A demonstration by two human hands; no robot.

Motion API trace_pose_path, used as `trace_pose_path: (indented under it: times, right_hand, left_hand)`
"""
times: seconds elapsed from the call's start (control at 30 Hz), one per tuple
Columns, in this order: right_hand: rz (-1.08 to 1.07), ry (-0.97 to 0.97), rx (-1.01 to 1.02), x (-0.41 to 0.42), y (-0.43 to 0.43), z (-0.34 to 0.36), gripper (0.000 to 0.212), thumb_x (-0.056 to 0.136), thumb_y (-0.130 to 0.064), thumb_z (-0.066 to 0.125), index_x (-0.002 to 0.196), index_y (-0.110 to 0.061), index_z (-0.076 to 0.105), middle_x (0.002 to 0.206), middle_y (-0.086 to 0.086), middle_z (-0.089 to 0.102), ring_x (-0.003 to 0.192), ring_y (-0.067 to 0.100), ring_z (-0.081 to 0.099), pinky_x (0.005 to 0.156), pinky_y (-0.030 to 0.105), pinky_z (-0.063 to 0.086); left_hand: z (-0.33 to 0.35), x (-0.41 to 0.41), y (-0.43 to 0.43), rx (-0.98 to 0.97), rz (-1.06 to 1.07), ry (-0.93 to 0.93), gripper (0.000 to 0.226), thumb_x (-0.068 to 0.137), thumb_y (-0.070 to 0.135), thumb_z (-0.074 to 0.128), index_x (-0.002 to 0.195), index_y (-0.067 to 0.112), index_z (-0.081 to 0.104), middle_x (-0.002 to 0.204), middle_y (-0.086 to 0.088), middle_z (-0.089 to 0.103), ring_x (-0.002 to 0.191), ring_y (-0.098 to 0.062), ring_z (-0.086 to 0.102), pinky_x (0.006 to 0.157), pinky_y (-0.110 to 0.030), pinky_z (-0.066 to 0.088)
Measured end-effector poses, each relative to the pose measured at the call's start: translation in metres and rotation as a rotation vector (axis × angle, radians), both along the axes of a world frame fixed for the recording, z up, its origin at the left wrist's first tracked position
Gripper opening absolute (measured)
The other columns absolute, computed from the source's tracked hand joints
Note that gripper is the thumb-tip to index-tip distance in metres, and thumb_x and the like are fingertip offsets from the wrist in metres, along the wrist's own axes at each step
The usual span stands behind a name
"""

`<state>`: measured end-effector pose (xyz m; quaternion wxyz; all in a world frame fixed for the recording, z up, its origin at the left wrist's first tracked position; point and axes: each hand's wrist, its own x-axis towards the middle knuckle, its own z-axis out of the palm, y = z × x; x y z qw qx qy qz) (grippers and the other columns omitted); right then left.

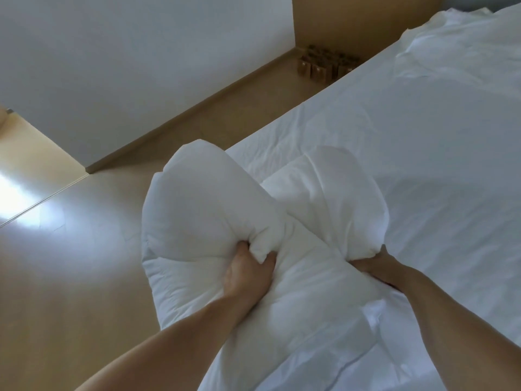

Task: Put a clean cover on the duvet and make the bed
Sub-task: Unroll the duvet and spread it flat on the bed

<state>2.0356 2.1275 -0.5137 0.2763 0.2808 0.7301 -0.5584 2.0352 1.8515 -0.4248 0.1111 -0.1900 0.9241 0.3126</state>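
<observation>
from my seat i count two hands on one duvet (214, 210), and one bed (423, 122). my left hand (248, 269) has its fingers curled deep into a fistful of the white bulk, thumb pinching from the near side; my right hand (372, 263) is clamped on a second gathered fold, its fingers mostly buried in cloth. the duvet lies ahead of both hands, puffed into two lobes: the left one hangs past the bed's near corner over the floor (70, 277), the right one sits over the mattress. the bed runs away from me toward the upper right, so i judge any spreading has to go that way, and the right hand is the one already on that side. i can't tell whether a cover is on yet. by the far wall stands a cluster of small brown bags (324, 66), too tightly packed to count.
</observation>
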Motion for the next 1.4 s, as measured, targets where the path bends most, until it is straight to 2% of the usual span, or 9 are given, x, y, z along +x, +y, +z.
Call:
trace_pose_path:
  times: [0.17,0.23,0.37,0.6,1.0,1.07,1.13,1.23,1.4]
  right_hand:
    - [0.015,-0.055,0.07,-0.005,0.009,-0.007,0.162,-0.006,-0.065,0.085,0.139,-0.005,0.048,0.12,0.011,0.06,0.101,0.029,0.058,0.089,0.041,0.048]
    - [0.0,-0.033,0.07,-0.006,0.005,-0.002,0.151,0.006,-0.059,0.092,0.139,-0.003,0.049,0.13,0.014,0.06,0.106,0.03,0.058,0.092,0.041,0.049]
    - [0.034,0.015,0.14,0.0,-0.011,0.014,0.086,0.066,-0.037,0.091,0.137,-0.005,0.053,0.13,0.013,0.062,0.115,0.031,0.06,0.098,0.042,0.05]
    - [-0.108,0.047,0.128,0.004,-0.037,0.083,0.035,0.065,-0.019,0.081,0.095,-0.011,0.065,0.09,0.007,0.07,0.084,0.03,0.068,0.082,0.044,0.058]
    - [-0.189,0.314,0.142,0.032,-0.11,0.283,0.009,0.092,-0.017,0.065,0.085,-0.012,0.063,0.071,0.0,0.066,0.063,0.014,0.061,0.042,0.015,0.043]
    - [-0.28,0.365,0.148,0.046,-0.115,0.308,0.004,0.091,-0.01,0.064,0.088,-0.009,0.065,0.063,-0.001,0.07,0.055,0.013,0.066,0.042,0.016,0.045]
    - [-0.407,0.415,0.156,0.062,-0.12,0.325,0.008,0.087,-0.007,0.065,0.095,-0.008,0.066,0.079,0.005,0.075,0.067,0.018,0.07,0.054,0.023,0.051]
    - [-0.626,0.497,0.155,0.092,-0.122,0.337,0.019,0.08,-0.003,0.066,0.098,-0.005,0.069,0.086,0.01,0.074,0.08,0.028,0.07,0.069,0.032,0.055]
    - [-0.898,0.623,0.178,0.133,-0.115,0.342,0.025,0.072,-0.004,0.071,0.096,-0.011,0.069,0.087,0.005,0.074,0.082,0.026,0.07,0.067,0.03,0.053]
  left_hand:
    - [-0.014,-0.009,0.008,-0.048,-0.024,-0.023,0.047,0.086,0.054,0.061,0.115,0.02,0.049,0.115,-0.01,0.067,0.11,-0.037,0.061,0.09,-0.039,0.049]
    - [-0.016,-0.01,0.009,-0.05,-0.022,-0.029,0.047,0.086,0.054,0.06,0.116,0.02,0.049,0.114,-0.01,0.067,0.11,-0.037,0.061,0.089,-0.038,0.049]
    - [-0.01,-0.007,0.007,-0.028,-0.019,-0.045,0.049,0.086,0.054,0.06,0.119,0.019,0.048,0.116,-0.01,0.067,0.11,-0.037,0.061,0.091,-0.039,0.049]
    - [0.037,-0.005,-0.019,0.115,-0.014,0.021,0.041,0.084,0.039,0.063,0.116,0.015,0.056,0.113,-0.01,0.067,0.107,-0.037,0.062,0.081,-0.033,0.046]
    - [0.197,-0.058,-0.049,0.282,-0.363,0.326,0.023,0.088,0.015,0.057,0.112,0.012,0.056,0.098,-0.004,0.061,0.101,-0.029,0.06,0.077,-0.029,0.04]
    - [0.222,-0.065,-0.048,0.323,-0.457,0.372,0.038,0.091,0.015,0.058,0.128,0.008,0.053,0.115,-0.01,0.062,0.111,-0.029,0.057,0.083,-0.028,0.038]
    - [0.244,-0.068,-0.04,0.369,-0.567,0.403,0.046,0.094,0.016,0.057,0.138,0.006,0.048,0.128,-0.011,0.059,0.117,-0.028,0.054,0.088,-0.027,0.035]
    - [0.266,-0.066,-0.02,0.43,-0.725,0.449,0.039,0.093,0.018,0.059,0.129,0.005,0.051,0.112,-0.005,0.057,0.104,-0.025,0.054,0.083,-0.029,0.037]
    - [0.28,-0.058,0.026,0.499,-0.911,0.481,0.024,0.091,0.021,0.062,0.109,0.008,0.053,0.098,-0.003,0.057,0.091,-0.026,0.054,0.076,-0.031,0.039]
